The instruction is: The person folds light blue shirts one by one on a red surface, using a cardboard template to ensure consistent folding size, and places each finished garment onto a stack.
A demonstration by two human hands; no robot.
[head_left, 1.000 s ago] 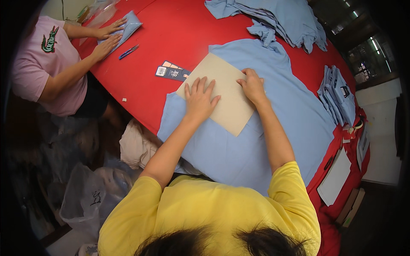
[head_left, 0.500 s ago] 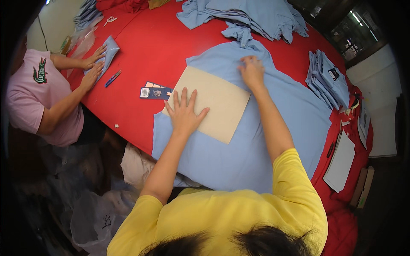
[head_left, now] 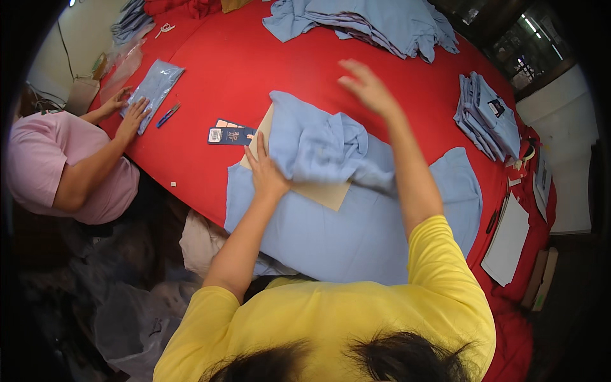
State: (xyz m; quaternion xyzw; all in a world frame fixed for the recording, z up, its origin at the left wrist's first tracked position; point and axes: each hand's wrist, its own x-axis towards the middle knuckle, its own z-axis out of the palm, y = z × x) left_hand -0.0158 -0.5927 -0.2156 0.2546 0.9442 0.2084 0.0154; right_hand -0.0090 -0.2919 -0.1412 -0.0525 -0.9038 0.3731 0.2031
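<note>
The light blue garment (head_left: 356, 235) lies spread on the red table (head_left: 229, 70) in front of the person in yellow, and it has changed most: half a second ago it lay flat under the board with both sleeves out, now its upper part is thrown down over the cardboard sheet (head_left: 321, 191), bunched and creased, so only the board's lower corner and left edge show — the first fold over the board looks made, though it is not yet smoothed

The right hand (head_left: 366, 86), which was pressing the collar end, is now lifted clear above the table, fingers spread and holding nothing. The left hand (head_left: 267, 175) stays flat, fingers together, pinning the board's left edge and touching the folded cloth

Counted, largest down — one heap of blue garments (head_left: 363, 22) at the far edge, one folded stack (head_left: 487, 118) on the right, one bagged garment (head_left: 153, 89) under another person's two hands, one white sheet (head_left: 506, 239), one dark tag (head_left: 230, 135), one pen (head_left: 167, 115)
</note>
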